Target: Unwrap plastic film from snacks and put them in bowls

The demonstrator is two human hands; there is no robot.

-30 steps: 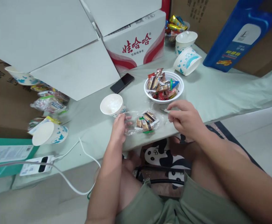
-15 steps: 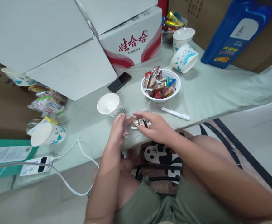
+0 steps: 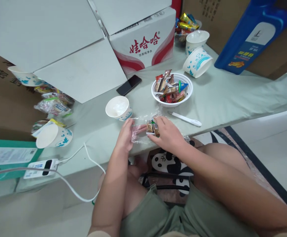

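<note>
My left hand point(image 3: 125, 135) is closed on the edge of a clear plastic bag point(image 3: 138, 134) at the table's front edge. My right hand point(image 3: 168, 134) curls over a few small wrapped snacks point(image 3: 152, 127), gripping them against the plastic between the hands. Whether these snacks lie inside the bag I cannot tell. Just beyond my left hand stands a white paper cup point(image 3: 118, 108) with a blue pattern. Past my right hand are a white bowl point(image 3: 190, 93) heaped with wrapped snacks and a white utility knife point(image 3: 185, 119).
A black phone point(image 3: 129, 85) lies before a white carton point(image 3: 143, 46). More paper cups point(image 3: 198, 62) and a blue bottle point(image 3: 251, 36) stand at the back right. Packaged snacks point(image 3: 53, 107), a tipped cup point(image 3: 54, 135) and a white power strip point(image 3: 41, 168) with a cable occupy the left.
The clear plastic is spread wider between my hands. The snacks under my right hand have turned, showing a green part. The view has shifted slightly.
</note>
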